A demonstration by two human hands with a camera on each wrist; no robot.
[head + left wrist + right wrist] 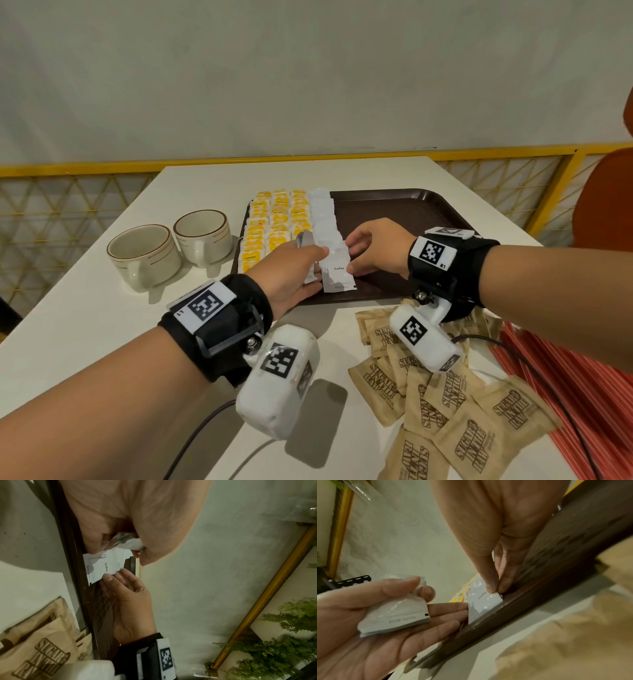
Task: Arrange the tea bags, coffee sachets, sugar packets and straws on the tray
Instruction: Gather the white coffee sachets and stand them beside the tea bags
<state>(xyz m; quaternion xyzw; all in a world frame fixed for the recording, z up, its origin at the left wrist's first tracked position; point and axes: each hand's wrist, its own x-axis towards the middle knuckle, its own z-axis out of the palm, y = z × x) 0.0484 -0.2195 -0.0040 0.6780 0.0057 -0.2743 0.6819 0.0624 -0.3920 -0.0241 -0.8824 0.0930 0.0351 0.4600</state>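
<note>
"Coffee" on white sachet [338, 270], "SUGAR IN THE RAW" on brown packets [445, 397], "R1" on wrist tag [432, 253]

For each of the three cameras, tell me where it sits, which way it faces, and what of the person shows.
Head: worn high, looks down at the tray; both forearms show.
Left wrist: looks along the left hand; the right hand shows opposite.
Right wrist: looks along the right hand; the left hand's grip on the spare sachets shows.
Shared: all three see the coffee sachet that the right hand pinches.
</note>
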